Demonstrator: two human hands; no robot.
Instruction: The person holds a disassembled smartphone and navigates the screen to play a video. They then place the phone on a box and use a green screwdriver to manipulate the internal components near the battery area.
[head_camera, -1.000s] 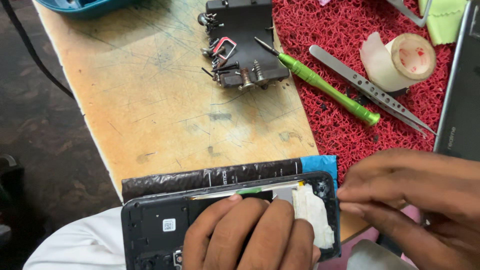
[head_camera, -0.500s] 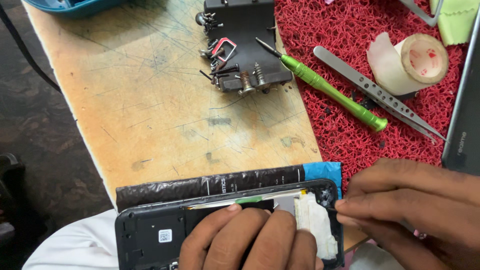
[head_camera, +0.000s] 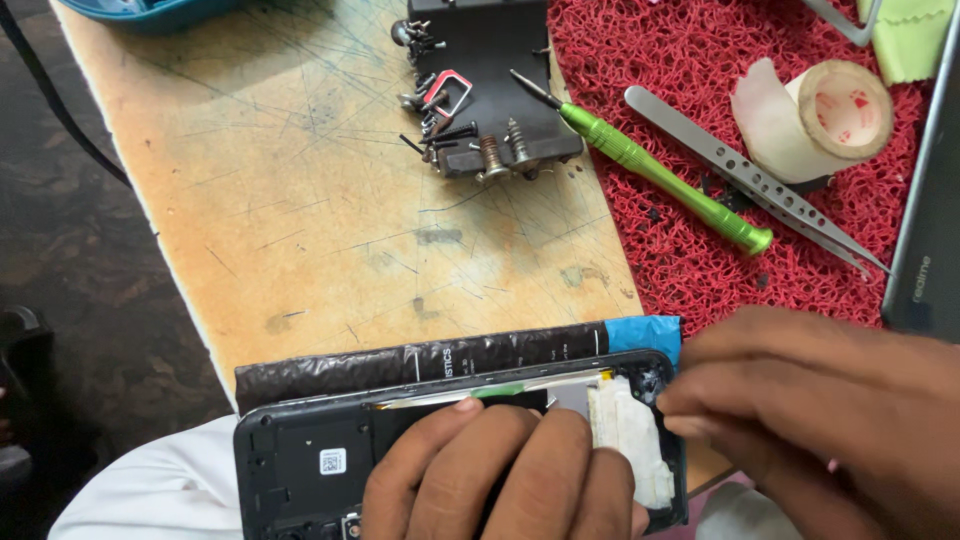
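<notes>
Black opened phone (head_camera: 300, 460) lies left-to-right.

bright even daylight | soft faint shadows | hands (head_camera: 830, 420) slightly blurred, bench sharp

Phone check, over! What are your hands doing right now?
Left hand pressing flat on the opened phone. Right hand pinching at its white tape patch. Green screwdriver and tweezers lie apart, nothing blocking.
</notes>
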